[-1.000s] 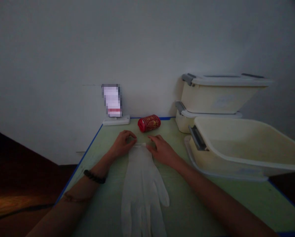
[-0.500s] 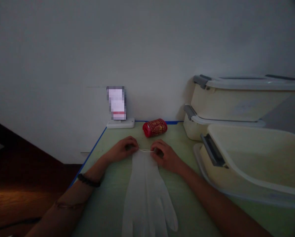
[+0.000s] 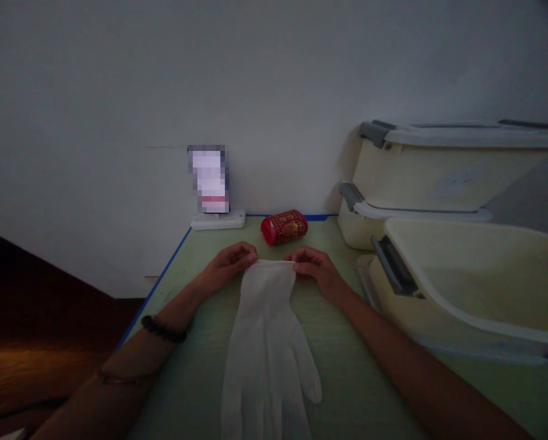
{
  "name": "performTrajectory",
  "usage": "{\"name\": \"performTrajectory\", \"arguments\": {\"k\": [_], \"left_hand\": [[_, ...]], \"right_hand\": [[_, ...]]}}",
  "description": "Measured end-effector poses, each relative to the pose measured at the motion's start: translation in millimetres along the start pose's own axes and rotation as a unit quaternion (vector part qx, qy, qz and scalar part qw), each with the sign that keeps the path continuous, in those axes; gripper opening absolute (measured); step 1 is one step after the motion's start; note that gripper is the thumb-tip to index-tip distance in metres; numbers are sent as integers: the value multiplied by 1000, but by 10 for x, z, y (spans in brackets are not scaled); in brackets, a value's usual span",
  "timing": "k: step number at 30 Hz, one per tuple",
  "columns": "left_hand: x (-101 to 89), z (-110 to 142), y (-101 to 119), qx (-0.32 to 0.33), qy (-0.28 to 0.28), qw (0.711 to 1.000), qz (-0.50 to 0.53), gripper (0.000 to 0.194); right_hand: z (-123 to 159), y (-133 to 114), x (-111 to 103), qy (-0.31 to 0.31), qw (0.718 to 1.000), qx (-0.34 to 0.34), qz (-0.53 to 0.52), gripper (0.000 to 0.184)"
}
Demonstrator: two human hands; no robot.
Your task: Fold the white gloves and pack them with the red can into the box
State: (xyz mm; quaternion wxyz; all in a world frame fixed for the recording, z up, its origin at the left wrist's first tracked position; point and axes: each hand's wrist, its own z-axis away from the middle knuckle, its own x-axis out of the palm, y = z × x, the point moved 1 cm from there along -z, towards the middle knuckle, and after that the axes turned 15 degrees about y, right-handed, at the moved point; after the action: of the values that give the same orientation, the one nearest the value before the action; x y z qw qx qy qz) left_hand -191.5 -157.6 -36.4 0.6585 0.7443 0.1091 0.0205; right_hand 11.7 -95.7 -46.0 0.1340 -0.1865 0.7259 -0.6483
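A white rubber glove (image 3: 267,342) lies flat on the green table (image 3: 347,379), cuff toward the wall and fingers toward me. My left hand (image 3: 225,269) pinches the left corner of the cuff. My right hand (image 3: 317,272) pinches the right corner. Between them the cuff edge is stretched taut and straight. A dark bead bracelet sits on my left wrist.
A red can (image 3: 284,227) lies on its side just behind my hands. A blurred card on a white stand (image 3: 218,220) is at the back left by the wall. Cream lidded plastic bins (image 3: 439,177) are stacked at the right, with an open tub (image 3: 476,281) in front.
Both hands have closed on the cuff corners and moved apart, pulling the cuff wider and straight. The view has shifted slightly.
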Motion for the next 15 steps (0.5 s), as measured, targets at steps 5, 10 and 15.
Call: {"name": "performTrajectory", "arguments": {"k": [5, 10, 15], "left_hand": [[15, 17, 19, 19, -21, 999, -29, 19], [66, 36, 53, 104, -26, 980, -170, 25], [96, 14, 24, 185, -2, 943, -277, 26]], "right_hand": [[-19, -5, -24, -2, 1000, -6, 28, 12], [-13, -39, 57, -13, 993, -49, 106, 14], [-25, 16, 82, 21, 974, -113, 196, 13]]}}
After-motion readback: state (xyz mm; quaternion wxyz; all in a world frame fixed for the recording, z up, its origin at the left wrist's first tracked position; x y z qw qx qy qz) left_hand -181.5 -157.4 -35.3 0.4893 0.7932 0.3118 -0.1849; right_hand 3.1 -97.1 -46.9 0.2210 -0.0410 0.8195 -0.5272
